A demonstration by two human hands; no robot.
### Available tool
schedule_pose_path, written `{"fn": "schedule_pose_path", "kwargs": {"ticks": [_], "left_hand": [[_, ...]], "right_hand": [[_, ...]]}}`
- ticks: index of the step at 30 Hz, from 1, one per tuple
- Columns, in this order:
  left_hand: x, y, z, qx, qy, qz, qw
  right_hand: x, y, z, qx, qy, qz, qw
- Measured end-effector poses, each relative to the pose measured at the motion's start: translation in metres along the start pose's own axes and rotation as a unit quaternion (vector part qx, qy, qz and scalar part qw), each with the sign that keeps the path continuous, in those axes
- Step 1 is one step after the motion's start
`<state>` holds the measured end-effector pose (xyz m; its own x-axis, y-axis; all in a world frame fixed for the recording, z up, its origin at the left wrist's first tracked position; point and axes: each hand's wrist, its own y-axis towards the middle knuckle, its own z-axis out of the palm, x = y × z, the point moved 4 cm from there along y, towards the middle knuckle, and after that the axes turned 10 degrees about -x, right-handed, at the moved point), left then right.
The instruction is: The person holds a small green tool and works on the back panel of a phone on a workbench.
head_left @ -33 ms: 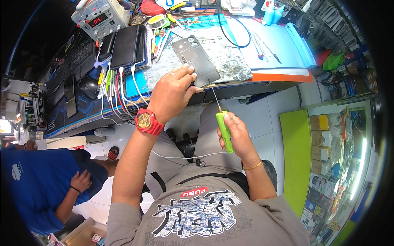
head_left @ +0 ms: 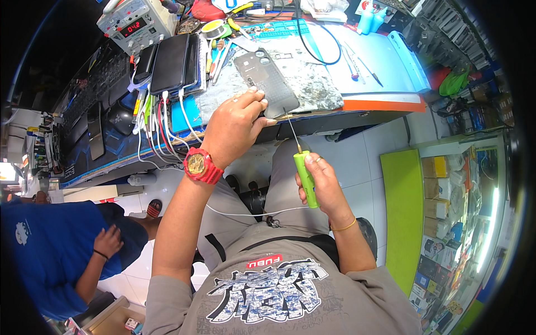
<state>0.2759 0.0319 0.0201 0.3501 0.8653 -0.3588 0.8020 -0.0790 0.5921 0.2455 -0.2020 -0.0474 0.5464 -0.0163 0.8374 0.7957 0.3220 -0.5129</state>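
1 phone back (head_left: pixel 271 75), 1 corded grn tool (head_left: pixel 305 180), 2 blu btls (head_left: pixel 365 22)

Left hand (head_left: pixel 237 120): back up, at the worktop's (head_left: pixel 324 113) front edge, fingers bent forward, thumb out to the right. Left forearm (head_left: pixel 181 234) angles inward from below. Right hand (head_left: pixel 321 181): short of that edge, fingers curled in a grip. Right forearm (head_left: pixel 354 245) slants inward too.

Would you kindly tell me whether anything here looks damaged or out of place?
The grey mat under the phone back looks blotched with dark marks, unlike the plain blue sheet beside it; cables tangle near the bench edge.
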Motion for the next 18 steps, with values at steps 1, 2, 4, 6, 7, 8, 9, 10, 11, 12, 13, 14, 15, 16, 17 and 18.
{"fn": "schedule_pose_path", "kwargs": {"ticks": [1, 2, 4, 6, 7, 8, 9, 10, 11, 12, 13, 14, 15, 16, 17, 18], "left_hand": [[-0.0003, 0.0001, -0.0003, 0.0, -0.001, -0.001, 1.0], [0.0001, -0.0001, 0.0001, -0.001, 0.0, 0.001, 1.0], [0.0011, -0.0008, 0.0012, -0.004, 0.003, 0.003, 1.0], [0.0007, -0.0007, 0.0009, -0.006, 0.003, 0.006, 1.0], [0.0003, -0.0005, 0.0007, -0.007, 0.003, 0.007, 1.0], [0.0, -0.0004, 0.0005, -0.006, 0.003, 0.006, 1.0], [-0.0005, -0.0002, 0.0004, -0.005, 0.003, 0.005, 1.0], [-0.0006, -0.0001, 0.0004, -0.005, 0.003, 0.004, 1.0], [-0.0001, -0.0004, 0.0008, -0.003, 0.003, 0.003, 1.0], [0.0009, -0.0007, 0.0014, -0.002, 0.004, 0.003, 1.0], [0.0014, -0.001, 0.0017, -0.001, 0.004, 0.002, 1.0], [0.0012, -0.0008, 0.0017, -0.001, 0.005, 0.003, 1.0], [0.0008, -0.0007, 0.0016, -0.001, 0.006, 0.004, 1.0], [0.0005, -0.0006, 0.0015, -0.002, 0.008, 0.004, 1.0], [0.0005, -0.0005, 0.0013, -0.003, 0.006, 0.005, 1.0], [0.0006, -0.0003, 0.001, -0.004, 0.004, 0.005, 1.0]], "right_hand": [[0.0001, 0.0, 0.0, -0.001, 0.0, 0.002, 1.0], [-0.0002, 0.0003, -0.0001, -0.002, -0.003, 0.0, 1.0], [-0.001, 0.0009, -0.0002, -0.004, -0.009, -0.004, 1.0], [-0.001, 0.0012, -0.0005, -0.003, -0.011, -0.004, 1.0], [-0.001, 0.0013, -0.0007, -0.003, -0.011, -0.004, 1.0], [-0.0007, 0.0013, -0.0009, -0.003, -0.007, -0.003, 1.0], [-0.0001, 0.0011, -0.001, -0.004, -0.003, -0.001, 1.0], [0.0002, 0.001, -0.0012, -0.004, 0.001, 0.0, 1.0], [0.0004, 0.001, -0.0014, -0.003, 0.001, -0.001, 1.0], [0.0004, 0.0011, -0.0016, -0.002, 0.0, -0.002, 1.0], [0.0005, 0.0012, -0.0017, -0.002, 0.0, -0.002, 1.0], [0.0003, 0.0013, -0.0019, -0.002, 0.001, -0.002, 1.0], [0.0001, 0.0014, -0.002, -0.001, 0.002, -0.001, 1.0], [-0.0001, 0.0014, -0.0021, -0.001, 0.003, -0.001, 1.0], [0.0002, 0.0014, -0.0018, -0.002, -0.002, -0.001, 1.0], [0.0008, 0.0012, -0.0011, -0.003, -0.006, -0.002, 1.0]]}}
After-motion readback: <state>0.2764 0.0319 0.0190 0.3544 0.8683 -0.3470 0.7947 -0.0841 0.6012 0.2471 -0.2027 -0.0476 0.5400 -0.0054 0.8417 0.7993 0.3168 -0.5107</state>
